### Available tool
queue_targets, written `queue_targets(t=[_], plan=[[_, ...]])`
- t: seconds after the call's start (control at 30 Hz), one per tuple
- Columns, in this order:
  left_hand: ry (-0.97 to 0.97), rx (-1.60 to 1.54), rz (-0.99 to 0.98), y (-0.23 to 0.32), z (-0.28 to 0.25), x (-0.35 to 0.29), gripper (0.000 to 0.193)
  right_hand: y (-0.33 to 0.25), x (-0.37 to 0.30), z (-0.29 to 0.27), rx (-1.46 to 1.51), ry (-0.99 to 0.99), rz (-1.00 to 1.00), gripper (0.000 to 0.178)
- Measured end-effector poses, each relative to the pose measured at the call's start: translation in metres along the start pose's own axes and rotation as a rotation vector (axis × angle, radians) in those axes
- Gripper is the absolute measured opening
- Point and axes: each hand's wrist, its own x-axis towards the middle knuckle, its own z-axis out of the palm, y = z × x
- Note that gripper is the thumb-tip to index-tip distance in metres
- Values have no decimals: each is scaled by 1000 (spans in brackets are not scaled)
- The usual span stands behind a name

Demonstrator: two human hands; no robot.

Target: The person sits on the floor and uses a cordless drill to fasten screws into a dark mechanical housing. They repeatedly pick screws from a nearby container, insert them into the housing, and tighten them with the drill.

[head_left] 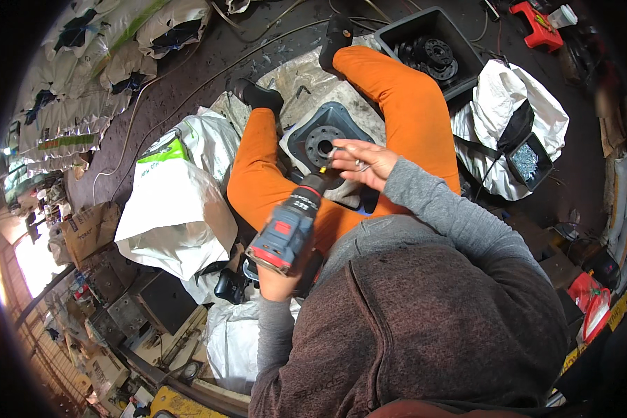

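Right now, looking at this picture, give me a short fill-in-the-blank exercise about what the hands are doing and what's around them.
1. The left hand grips a cordless ____ with a blue and red body.
2. The right hand holds small metal parts above a dark plate with a round ____ hub.
3. The person sits on the floor in ____ trousers.
4. The black bin beyond the right knee holds dark round ____.

Missing words: drill; metal; orange; discs
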Motion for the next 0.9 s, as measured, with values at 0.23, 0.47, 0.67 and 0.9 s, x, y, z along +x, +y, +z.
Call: queue_targets(t=[0.23,0.47,0.67,0.9], plan=[[21,-164,-240,-28,-7,28,32,11,47,-35,-457,549,-189,36],[-110,-22,-299,-40,3,51,37,17,96,-51,-754,383,-146,34],[-132,-69,-322,-38,-7,62,37,16,76,-23,-743,302,-370,33],[-132,-215,-444,-43,-12,71,39,23,78,-11,-636,391,-315,35]])
